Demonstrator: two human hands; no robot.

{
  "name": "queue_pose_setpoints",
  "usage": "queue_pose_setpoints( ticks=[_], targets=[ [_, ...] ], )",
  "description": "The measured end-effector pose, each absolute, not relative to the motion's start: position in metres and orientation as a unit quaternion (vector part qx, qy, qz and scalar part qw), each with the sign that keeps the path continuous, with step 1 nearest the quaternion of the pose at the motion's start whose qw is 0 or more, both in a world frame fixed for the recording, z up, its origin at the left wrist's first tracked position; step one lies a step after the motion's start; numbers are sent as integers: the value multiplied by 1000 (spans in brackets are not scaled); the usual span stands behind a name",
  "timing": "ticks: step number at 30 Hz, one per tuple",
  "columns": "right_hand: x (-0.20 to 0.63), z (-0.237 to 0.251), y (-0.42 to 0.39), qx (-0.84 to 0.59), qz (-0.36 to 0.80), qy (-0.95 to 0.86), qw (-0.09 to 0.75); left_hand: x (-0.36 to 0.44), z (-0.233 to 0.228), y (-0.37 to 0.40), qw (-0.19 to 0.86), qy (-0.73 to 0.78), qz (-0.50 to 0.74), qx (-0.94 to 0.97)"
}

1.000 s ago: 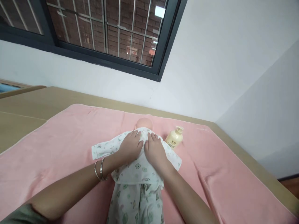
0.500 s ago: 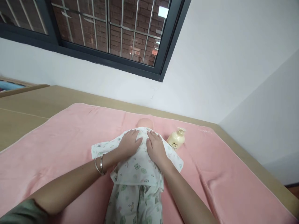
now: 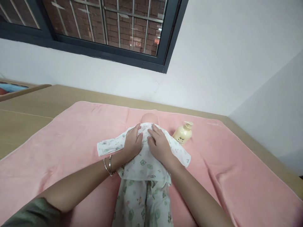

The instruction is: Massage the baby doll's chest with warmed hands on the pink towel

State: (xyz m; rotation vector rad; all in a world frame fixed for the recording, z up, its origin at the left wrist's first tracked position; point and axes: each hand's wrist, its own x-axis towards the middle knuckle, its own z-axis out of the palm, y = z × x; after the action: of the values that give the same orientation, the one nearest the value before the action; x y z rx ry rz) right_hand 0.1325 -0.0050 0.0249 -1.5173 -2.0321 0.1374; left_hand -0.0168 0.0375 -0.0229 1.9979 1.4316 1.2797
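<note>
A baby doll (image 3: pixel 146 165) in a white printed top and matching trousers lies on a pink blanket (image 3: pixel 78 135), its bald head at the far end. The face does not show. My left hand (image 3: pixel 133 142) rests flat on the left side of the doll's upper body, fingers stretched out. On the other side my right hand (image 3: pixel 159 143) lies flat too, with its fingers a little apart. Both palms touch the cloth, and neither hand grips anything. Two bangles (image 3: pixel 109 165) circle my left wrist. Close to the doll's right-hand sleeve is a cream pump bottle (image 3: pixel 183 134), tilted.
Under the blanket is a wooden surface (image 3: pixel 30 116), running back to a white wall (image 3: pixel 113 80). A dark-framed window (image 3: pixel 106 55) with metal bars sits above. At the far left there is a wooden-edged tray or box (image 3: pixel 26 91) with something blue in it.
The view has shifted slightly, so the doll and bottle appear a little higher and further right. My left hand has turned more upright on the doll's top; both hands stay on it.
</note>
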Motion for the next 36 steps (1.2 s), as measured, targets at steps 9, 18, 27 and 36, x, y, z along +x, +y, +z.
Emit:
queue_pose_setpoints(
  ticks=[9,18,27,36],
  targets=[
    [136,22,-3,-504,18,-815,287,-19,-25,39,192,492,452,719],
    [133,33,-14,-502,2,-844,190,-21,-16,40,190,474,426,747],
    [151,90,-40,-517,50,-835,181,11,53,5,404,396,458,686],
    [230,126,-40,-617,60,-695,363,87,87,9,532,307,466,637]
  ],
)
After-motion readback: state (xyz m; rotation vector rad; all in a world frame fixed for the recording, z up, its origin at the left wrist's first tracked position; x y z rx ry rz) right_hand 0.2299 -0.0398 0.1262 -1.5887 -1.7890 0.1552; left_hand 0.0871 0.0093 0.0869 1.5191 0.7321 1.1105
